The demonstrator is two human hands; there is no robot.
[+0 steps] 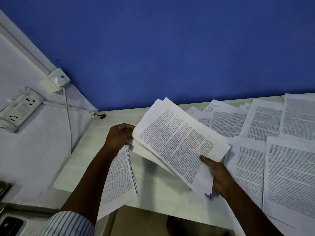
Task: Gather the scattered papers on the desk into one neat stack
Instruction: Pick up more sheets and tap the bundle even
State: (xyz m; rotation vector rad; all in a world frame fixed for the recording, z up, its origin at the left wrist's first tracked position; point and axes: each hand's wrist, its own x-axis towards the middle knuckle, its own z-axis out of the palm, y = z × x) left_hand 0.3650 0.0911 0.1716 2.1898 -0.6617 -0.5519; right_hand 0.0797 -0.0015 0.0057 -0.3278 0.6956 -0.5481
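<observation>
Gripping paper bundle [179,143] at its left edge with left hand [119,135], pinching near corner with right hand [219,178]. Held tilted above desk [153,193], edges fanned and uneven. Bare strip directly below. Right side crowded with overlapping loose sheets [281,150]. Small stack [119,181] at front edge, left.

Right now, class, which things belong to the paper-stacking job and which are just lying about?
Job: held sheaf, left hand, right hand, scattered sheets at right, pile under left arm, desk.
Lying about: socket, switch box, cable, green-lit device.
</observation>
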